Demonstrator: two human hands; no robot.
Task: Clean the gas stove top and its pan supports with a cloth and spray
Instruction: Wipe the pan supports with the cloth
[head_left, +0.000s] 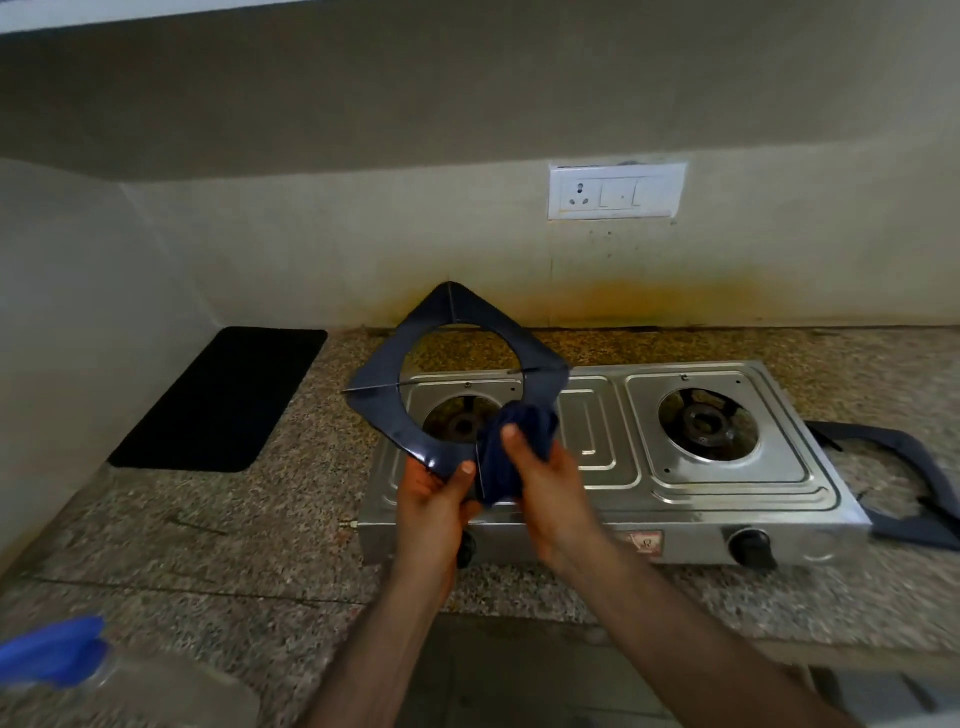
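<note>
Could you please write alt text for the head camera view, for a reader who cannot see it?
A person's left hand holds a dark pan support above a steel two-burner gas stove while the right hand rubs it with a blue cloth. A second support lies to the stove's right.

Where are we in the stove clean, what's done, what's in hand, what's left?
Done: both pan supports are off the stove; one lies on the counter to its right. In hand: the left hand holds up the other support while the right hand wipes it with the cloth. Left: probably the stove top, then refitting both supports. Whether the counter one is already wiped can't be told.
</note>
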